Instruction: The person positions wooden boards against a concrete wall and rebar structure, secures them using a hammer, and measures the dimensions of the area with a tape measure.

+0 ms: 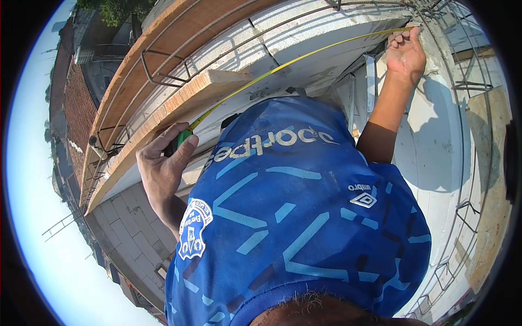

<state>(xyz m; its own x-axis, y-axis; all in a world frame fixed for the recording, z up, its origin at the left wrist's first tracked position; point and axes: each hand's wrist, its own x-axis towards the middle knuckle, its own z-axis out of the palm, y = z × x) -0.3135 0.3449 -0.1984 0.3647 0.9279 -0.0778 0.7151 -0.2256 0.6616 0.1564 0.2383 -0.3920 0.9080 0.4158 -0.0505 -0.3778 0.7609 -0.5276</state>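
Note:
A yellow tape measure blade (304, 57) stretches across white foam blocks (326, 32). My left hand (163, 157) grips the green and black tape measure case (184, 137) beside a wooden plank (185, 100). My right hand (405, 51) pins the blade's far end against the top of the white blocks, fingers curled over it. My blue shirt (293, 217) fills the lower middle and hides what lies under my chest.
Steel rebar cages (163, 68) run along wooden formwork boards (163, 32) at the upper left, and more rebar (467, 81) stands at the right. Far below are a paved area (130, 233) and tiled roofs (76, 98). The slab edge drops off at the left.

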